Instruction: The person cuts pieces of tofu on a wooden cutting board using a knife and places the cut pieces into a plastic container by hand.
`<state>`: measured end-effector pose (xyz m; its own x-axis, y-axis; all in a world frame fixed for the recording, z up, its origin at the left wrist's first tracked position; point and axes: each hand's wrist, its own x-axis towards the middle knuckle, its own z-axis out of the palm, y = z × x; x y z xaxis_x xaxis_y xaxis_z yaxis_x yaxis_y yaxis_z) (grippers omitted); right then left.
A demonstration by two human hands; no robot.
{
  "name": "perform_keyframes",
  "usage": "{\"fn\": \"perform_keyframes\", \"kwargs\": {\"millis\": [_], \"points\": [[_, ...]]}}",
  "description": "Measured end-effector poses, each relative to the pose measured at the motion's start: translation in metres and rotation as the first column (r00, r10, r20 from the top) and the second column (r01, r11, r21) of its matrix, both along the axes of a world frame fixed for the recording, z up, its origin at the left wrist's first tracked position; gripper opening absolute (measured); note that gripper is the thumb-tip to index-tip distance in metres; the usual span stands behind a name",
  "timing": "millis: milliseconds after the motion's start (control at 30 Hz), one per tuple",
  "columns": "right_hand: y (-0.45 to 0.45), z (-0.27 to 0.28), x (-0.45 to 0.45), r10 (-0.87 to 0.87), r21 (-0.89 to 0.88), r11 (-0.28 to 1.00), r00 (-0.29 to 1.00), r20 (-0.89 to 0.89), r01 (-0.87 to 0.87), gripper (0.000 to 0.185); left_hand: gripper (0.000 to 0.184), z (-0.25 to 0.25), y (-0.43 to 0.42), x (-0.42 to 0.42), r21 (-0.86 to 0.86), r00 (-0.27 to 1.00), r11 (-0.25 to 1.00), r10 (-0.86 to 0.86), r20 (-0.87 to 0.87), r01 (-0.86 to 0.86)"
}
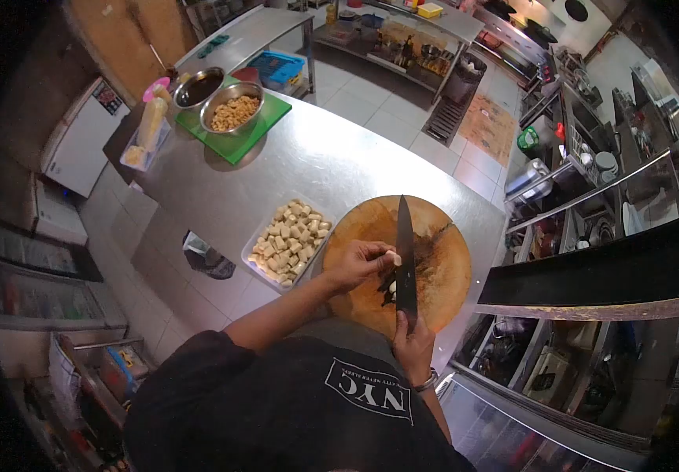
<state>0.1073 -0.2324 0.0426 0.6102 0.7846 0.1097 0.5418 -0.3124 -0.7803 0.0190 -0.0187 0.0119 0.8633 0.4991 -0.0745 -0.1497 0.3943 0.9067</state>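
My right hand (414, 346) is wrapped round the handle of a large kitchen knife (405, 259), whose long dark blade points away from me over a round wooden chopping board (347, 303). My left hand (357, 265) pinches a small pale piece (394, 258) close beside the blade; its exact kind is unclear. Under the left hand, partly hidden by the blade, a few whitish bits (392, 288) lie on a dark patch of the board. Left of the board stands a clear plastic tub (254, 266) full of pale, short-cut chunks (288, 240).
On the steel table (332, 157), a green cutting board (257, 145) bears a metal bowl of brown pieces (233, 112). A bowl of dark liquid (199, 86) and a plastic tray (144, 149) are nearby. Shelving with kitchenware (591, 181) stands at right.
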Motion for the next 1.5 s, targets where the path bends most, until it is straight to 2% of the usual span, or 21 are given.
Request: {"fn": "perform_keyframes", "kwargs": {"millis": [33, 100, 167, 233, 300, 333, 400, 433, 500, 600, 733, 800, 1033, 1100, 1167, 1300, 1367, 1400, 1433, 1500], "points": [[0.0, 0.001, 0.0, -0.004, -0.005, 1.0, 1.0, 0.002, 0.004, 0.021, 0.029, 0.002, 0.0, -0.001, -0.001, 1.0, 1.0, 0.0, 0.001, 0.0], [0.002, 0.005, 0.0, -0.008, -0.012, 1.0, 1.0, 0.005, 0.008, 0.021, 0.025, 0.007, 0.002, -0.003, 0.117, 0.997, 0.99, -0.075, -0.011, 0.076], [0.002, 0.012, -0.001, -0.004, -0.077, 0.997, 0.992, -0.126, -0.006, 0.023, 0.023, 0.003, 0.004, -0.005, 0.106, 0.994, 0.989, -0.104, -0.027, 0.107], [0.003, 0.008, -0.002, -0.008, -0.051, 0.999, 0.997, -0.075, 0.004, 0.024, 0.021, -0.003, 0.004, -0.004, 0.097, 0.99, 0.986, -0.133, -0.042, 0.136], [0.004, 0.006, -0.002, -0.015, -0.025, 1.0, 1.0, -0.023, 0.014, 0.024, 0.02, -0.01, 0.001, -0.003, -0.206, 0.991, 0.973, -0.08, 0.104, 0.1], [0.004, 0.007, -0.001, -0.028, 0.012, 1.0, 0.999, -0.046, 0.029, 0.024, 0.02, -0.013, 0.001, -0.001, -0.206, 0.991, 0.973, -0.081, 0.105, 0.102], [0.003, 0.008, 0.0, -0.038, 0.049, 0.998, 0.997, -0.069, 0.041, 0.025, 0.027, -0.019, 0.001, 0.002, -0.32, 0.981, 0.946, 0.115, 0.159, -0.06], [0.002, 0.009, 0.0, -0.034, -0.009, 0.999, 0.997, -0.065, 0.034, 0.024, 0.027, -0.018, 0.003, 0.002, -0.319, 0.98, 0.946, 0.116, 0.159, -0.06], [0.001, 0.012, -0.001, -0.031, -0.07, 0.997, 0.998, -0.062, 0.027, 0.024, 0.03, -0.017, 0.008, 0.0, -0.444, 0.967, 0.893, 0.172, 0.189, -0.072], [0.003, 0.014, -0.002, -0.007, -0.075, 0.997, 0.995, -0.104, -0.001, 0.025, 0.03, -0.021, 0.012, 0.002, -0.454, 0.962, 0.888, 0.178, 0.206, -0.067], [0.0, 0.004, -0.001, 0.007, -0.048, 0.999, 0.999, -0.054, -0.01, 0.026, 0.027, -0.013, 0.009, 0.004, -0.456, 0.96, 0.884, 0.205, 0.189, -0.099], [0.0, 0.004, -0.001, 0.016, -0.064, 0.998, 1.0, -0.027, -0.018, 0.026, 0.025, -0.011, 0.01, 0.003, -0.465, 0.962, 0.884, 0.173, 0.211, -0.057], [-0.001, 0.0, 0.001, 0.039, -0.061, 0.997, 0.995, -0.087, -0.044, 0.026, 0.02, 0.004, 0.004, -0.003, -0.344, 0.984, 0.938, 0.093, 0.153, -0.035], [0.0, -0.002, 0.001, 0.035, -0.036, 0.999, 0.996, -0.083, -0.038, 0.026, 0.023, 0.01, 0.004, -0.004, -0.193, 1.0, 0.981, 0.027, -0.005, -0.027], [0.003, 0.001, 0.002, 0.069, -0.022, 0.997, 0.997, -0.02, -0.069, 0.027, 0.024, 0.004, -0.001, -0.003, -0.196, 1.0, 0.98, 0.012, 0.001, -0.012], [0.005, 0.005, 0.001, 0.096, -0.061, 0.993, 0.993, -0.071, -0.1, 0.027, 0.024, -0.01, 0.001, -0.008, -0.155, 0.998, 0.987, -0.025, 0.054, 0.033], [0.008, 0.009, -0.002, 0.072, -0.068, 0.995, 0.994, -0.078, -0.077, 0.027, 0.023, -0.004, 0.005, -0.02, -0.132, 0.999, 0.991, -0.004, 0.033, 0.009], [0.006, -0.001, 0.002, 0.106, -0.113, 0.989, 0.992, 0.064, -0.099, 0.026, 0.022, -0.002, 0.007, -0.025, -0.108, 1.0, 0.994, 0.001, 0.021, 0.001], [0.003, -0.008, 0.005, 0.117, -0.116, 0.987, 0.992, 0.053, -0.11, 0.026, 0.022, -0.004, 0.012, -0.033, -0.113, 1.0, 0.994, 0.011, 0.01, -0.01], [0.004, -0.006, 0.004, 0.029, -0.038, 0.999, 0.992, -0.126, -0.034, 0.027, 0.02, -0.013, 0.032, -0.058, 0.02, 0.982, 0.984, 0.179, -0.06, -0.178]]}}
